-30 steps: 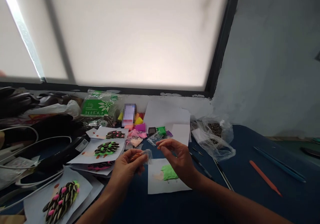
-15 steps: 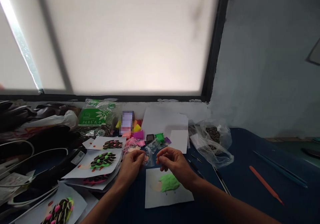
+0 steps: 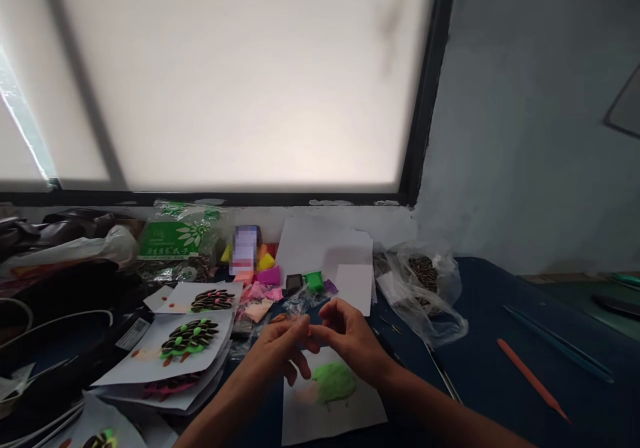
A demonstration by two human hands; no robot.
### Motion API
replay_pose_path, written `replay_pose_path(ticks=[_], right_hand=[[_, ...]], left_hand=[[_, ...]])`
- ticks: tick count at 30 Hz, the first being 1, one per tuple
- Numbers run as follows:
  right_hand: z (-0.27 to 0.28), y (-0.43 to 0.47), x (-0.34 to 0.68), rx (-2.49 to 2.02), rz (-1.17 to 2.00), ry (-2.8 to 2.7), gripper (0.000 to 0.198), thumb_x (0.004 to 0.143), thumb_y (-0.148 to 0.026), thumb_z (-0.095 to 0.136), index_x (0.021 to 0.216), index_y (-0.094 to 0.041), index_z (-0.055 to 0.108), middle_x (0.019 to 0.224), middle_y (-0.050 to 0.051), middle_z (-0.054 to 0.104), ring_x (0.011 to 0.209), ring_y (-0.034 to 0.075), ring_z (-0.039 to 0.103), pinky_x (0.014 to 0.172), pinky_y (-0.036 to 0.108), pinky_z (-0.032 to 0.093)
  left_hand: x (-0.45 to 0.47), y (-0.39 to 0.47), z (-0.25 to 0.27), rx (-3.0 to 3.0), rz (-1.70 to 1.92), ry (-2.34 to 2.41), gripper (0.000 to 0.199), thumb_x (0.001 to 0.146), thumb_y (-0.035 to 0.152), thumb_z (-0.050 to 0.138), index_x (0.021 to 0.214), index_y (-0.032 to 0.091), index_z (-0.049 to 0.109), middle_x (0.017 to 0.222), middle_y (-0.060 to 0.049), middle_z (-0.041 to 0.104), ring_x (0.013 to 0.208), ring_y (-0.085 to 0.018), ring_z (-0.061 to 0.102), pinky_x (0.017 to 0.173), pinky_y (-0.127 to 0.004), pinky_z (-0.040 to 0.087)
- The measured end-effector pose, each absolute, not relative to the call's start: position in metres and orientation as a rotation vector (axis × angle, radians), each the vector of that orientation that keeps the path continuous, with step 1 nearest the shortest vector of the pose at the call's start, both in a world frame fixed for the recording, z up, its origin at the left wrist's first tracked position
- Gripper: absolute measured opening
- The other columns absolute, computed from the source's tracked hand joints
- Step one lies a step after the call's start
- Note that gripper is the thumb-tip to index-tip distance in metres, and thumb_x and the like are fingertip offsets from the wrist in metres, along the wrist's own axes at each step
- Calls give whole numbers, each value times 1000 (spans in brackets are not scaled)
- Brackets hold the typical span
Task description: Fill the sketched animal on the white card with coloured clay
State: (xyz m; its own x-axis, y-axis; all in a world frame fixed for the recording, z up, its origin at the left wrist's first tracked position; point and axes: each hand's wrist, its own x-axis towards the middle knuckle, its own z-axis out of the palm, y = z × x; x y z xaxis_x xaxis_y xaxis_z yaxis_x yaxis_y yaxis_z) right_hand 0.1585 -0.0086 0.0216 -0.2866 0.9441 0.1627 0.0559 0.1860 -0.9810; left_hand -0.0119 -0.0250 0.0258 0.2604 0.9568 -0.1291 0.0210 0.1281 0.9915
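Note:
My left hand (image 3: 280,348) and my right hand (image 3: 353,338) meet at the fingertips above a white paper sheet (image 3: 300,428). Pinched between them is a tiny bit of orange-brown clay (image 3: 310,332), mostly covered by the fingers. On the sheet below lies a flattened, bright green clay shape (image 3: 334,383) with a pale peach part at its left, blurred and partly behind my left fingers. Two short drawn legs show under the green. Just beyond my left hand, an orange-brown clay lump (image 3: 281,317) rests among clear wrappers.
Finished sheets with seed-covered clay hedgehogs (image 3: 190,338) are stacked at left. Behind stand colourful clay packs (image 3: 269,275), a phone (image 3: 245,251) and a green seed bag (image 3: 173,238). To the right are a plastic bag of seeds (image 3: 425,278), an orange tool (image 3: 533,378) and blue tweezers (image 3: 557,341).
My hands were apart, each pinched; now they have come together, fingertips touching around the small clay bit. The view has shifted slightly, so the sheets sit lower and further left.

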Motion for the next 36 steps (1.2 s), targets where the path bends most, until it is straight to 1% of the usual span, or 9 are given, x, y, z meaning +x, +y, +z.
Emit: replay_pose_path(ticks=[5, 9, 13, 18, 21, 24, 26, 30, 36], right_hand=[[24, -8, 160, -973, 1297, -1569, 48, 66, -46, 86, 89, -18, 56, 74, -4, 51, 67, 12, 49, 62, 25, 41], [24, -5, 163, -961, 1372, -1591, 43, 68, -48, 84, 86, -18, 58, 72, -4, 53, 63, 11, 49, 58, 23, 41], [26, -2, 165, -952, 1401, -1607, 38, 75, -51, 77, 85, -18, 59, 72, -3, 54, 63, 11, 51, 57, 24, 43], [25, -4, 166, -925, 1448, -1661, 42, 75, -50, 79, 94, -17, 62, 85, 1, 62, 80, 16, 60, 73, 28, 48], [22, -4, 165, -856, 1523, -1677, 41, 78, -49, 78, 98, -17, 63, 93, 3, 64, 86, 16, 62, 78, 28, 49], [24, -5, 164, -870, 1490, -1670, 35, 80, -46, 76, 96, -17, 64, 91, 2, 64, 84, 16, 62, 77, 28, 49], [29, -9, 163, -906, 1431, -1699, 31, 77, -38, 79, 95, -17, 65, 91, 1, 63, 84, 16, 61, 78, 28, 49], [38, -18, 160, -928, 1373, -1790, 26, 77, -26, 76, 98, -17, 65, 94, 2, 65, 85, 18, 63, 76, 29, 51], [42, -11, 172, -959, 1294, -1852, 35, 77, -39, 78, 101, -18, 65, 97, 3, 64, 91, 19, 62, 81, 31, 50]], left_hand=[[-10, -26, 20, 1121, 979, 979, 46, 62, 58, 82, 72, 13, 72, 73, -3, 67, 50, -9, 56, 45, -19, 33], [-15, -23, 17, 1000, 1118, 997, 45, 57, 52, 88, 72, 15, 69, 60, 2, 63, 48, -10, 56, 47, -20, 35], [-19, -22, 14, 949, 1047, 990, 47, 63, 57, 84, 80, 15, 70, 74, -2, 68, 50, -10, 59, 47, -21, 37], [-14, -28, 10, 935, 973, 902, 44, 63, 55, 85, 76, 15, 70, 60, 0, 64, 49, -11, 59, 48, -20, 38], [-12, -31, 12, 918, 937, 833, 44, 68, 54, 82, 85, 14, 74, 56, -3, 65, 56, -16, 64, 51, -22, 42], [-13, -33, 17, 871, 908, 730, 44, 70, 50, 80, 94, 14, 76, 82, -10, 75, 78, -26, 71, 66, -30, 50], [-12, -34, 19, 868, 835, 686, 51, 77, 59, 70, 95, 12, 76, 92, -14, 76, 85, -29, 72, 73, -33, 51], [-5, -35, 18, 837, 708, 685, 78, 76, 80, 55, 101, 9, 74, 79, -15, 76, 77, -28, 73, 68, -32, 50], [-15, -32, 20, 892, 792, 691, 74, 80, 78, 52, 98, 10, 77, 85, -15, 77, 80, -27, 74, 70, -30, 50]])
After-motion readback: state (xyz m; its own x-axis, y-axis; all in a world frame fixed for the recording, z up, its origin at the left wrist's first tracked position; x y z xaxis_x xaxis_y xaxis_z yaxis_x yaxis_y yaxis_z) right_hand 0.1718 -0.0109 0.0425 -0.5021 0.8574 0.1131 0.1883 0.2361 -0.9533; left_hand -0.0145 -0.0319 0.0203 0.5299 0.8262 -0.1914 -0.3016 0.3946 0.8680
